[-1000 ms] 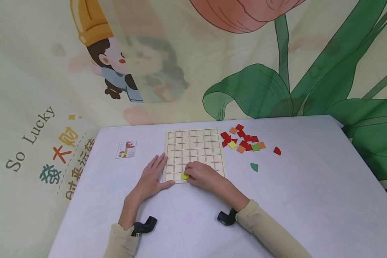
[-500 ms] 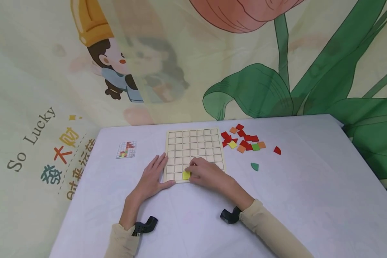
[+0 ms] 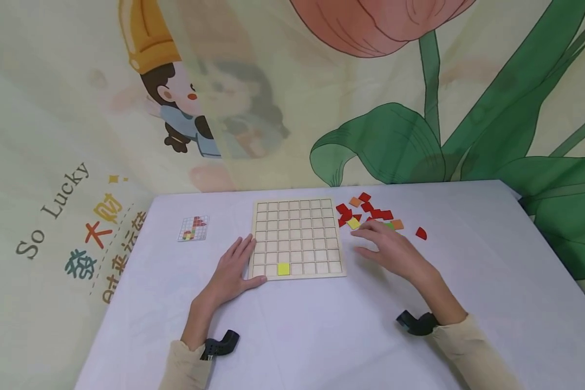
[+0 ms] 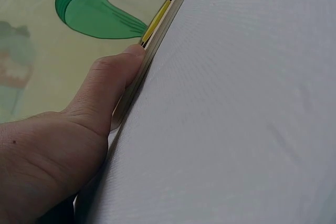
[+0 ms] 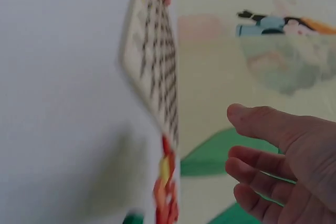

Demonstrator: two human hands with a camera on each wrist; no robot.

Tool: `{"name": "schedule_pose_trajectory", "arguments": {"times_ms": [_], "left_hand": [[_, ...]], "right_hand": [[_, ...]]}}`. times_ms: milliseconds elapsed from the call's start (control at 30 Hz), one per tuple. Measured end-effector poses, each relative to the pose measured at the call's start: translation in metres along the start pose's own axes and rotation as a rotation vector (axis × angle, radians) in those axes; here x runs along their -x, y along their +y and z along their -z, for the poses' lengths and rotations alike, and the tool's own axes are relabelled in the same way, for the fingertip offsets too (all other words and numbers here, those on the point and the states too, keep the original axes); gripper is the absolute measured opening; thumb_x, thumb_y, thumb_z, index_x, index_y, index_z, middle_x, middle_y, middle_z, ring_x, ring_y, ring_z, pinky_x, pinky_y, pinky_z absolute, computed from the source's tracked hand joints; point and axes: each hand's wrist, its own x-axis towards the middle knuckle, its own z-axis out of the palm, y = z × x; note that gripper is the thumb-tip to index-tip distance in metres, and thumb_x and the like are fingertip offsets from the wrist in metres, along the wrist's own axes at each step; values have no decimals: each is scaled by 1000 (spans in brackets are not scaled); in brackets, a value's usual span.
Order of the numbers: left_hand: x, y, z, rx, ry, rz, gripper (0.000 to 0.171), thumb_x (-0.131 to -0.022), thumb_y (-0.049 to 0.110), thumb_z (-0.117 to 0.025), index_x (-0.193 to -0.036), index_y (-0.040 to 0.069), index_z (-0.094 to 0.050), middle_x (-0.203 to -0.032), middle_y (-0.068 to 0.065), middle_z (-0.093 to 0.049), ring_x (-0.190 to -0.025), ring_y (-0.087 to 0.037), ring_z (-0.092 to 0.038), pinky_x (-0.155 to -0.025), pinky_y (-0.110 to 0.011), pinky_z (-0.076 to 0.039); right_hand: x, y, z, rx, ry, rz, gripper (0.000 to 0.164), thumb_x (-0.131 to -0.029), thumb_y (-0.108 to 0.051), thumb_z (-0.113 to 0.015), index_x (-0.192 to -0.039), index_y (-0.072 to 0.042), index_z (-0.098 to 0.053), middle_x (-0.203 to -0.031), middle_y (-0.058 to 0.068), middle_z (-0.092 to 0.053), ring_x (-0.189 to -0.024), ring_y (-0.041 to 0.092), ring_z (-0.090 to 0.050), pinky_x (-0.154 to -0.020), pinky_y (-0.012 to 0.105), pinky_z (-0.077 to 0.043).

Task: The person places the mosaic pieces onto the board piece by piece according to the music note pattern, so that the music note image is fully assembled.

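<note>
A pale wooden grid board (image 3: pixel 297 234) lies on the white table. One yellow square tile (image 3: pixel 284 269) sits in a cell of its front row, third from the left. My left hand (image 3: pixel 231 271) rests along the board's left edge, fingers straight, with the thumb at the front corner. In the left wrist view that thumb (image 4: pixel 113 80) presses the board's edge. My right hand (image 3: pixel 387 249) hovers over the table right of the board, fingers spread apart and holding nothing. Its fingertips are close to a pile of red, orange, yellow and green tiles (image 3: pixel 367 207), partly covering it.
A small printed pattern card (image 3: pixel 193 228) lies left of the board. One red quarter-round tile (image 3: pixel 421 233) lies apart, right of the pile. A green tile (image 5: pixel 133 217) shows at the bottom of the right wrist view. A printed curtain (image 3: pixel 253 162) hangs behind the table.
My right hand has let go of the yellow tile, now flat in its cell, and moved right toward the pile. My left hand stays at the board's edge. The head view has shifted slightly.
</note>
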Motion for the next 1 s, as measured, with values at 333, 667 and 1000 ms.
{"name": "schedule_pose_trajectory", "arguments": {"times_ms": [333,667,1000], "left_hand": [[-1,3,-3,4,-14,-5,96,-82,51,-71,-155,11,-23,-164,-7,-18,-152,-33,-10,-119,-60,-17],[2,3,-2,-5,-4,8,96,-82,50,-72,-155,11,-23,-164,-8,-18,-152,-34,-11,-119,-60,-18],[0,1,2,-9,-8,8,97,-82,51,-72,-155,11,-23,-164,-8,-18,-152,-34,-10,-119,-60,-17]], "right_hand": [[35,60,4,0,-95,-148,40,-75,-21,-83,-112,-9,-72,-115,14,-62,-109,34,-58,-79,44,-59],[32,64,-4,57,-141,-106,28,-76,-18,-83,-102,-12,-74,-103,6,-66,-99,26,-62,-78,38,-59],[29,63,-3,73,-167,-86,28,-75,-13,-82,-102,-8,-75,-94,4,-65,-87,18,-62,-71,32,-59]]}}
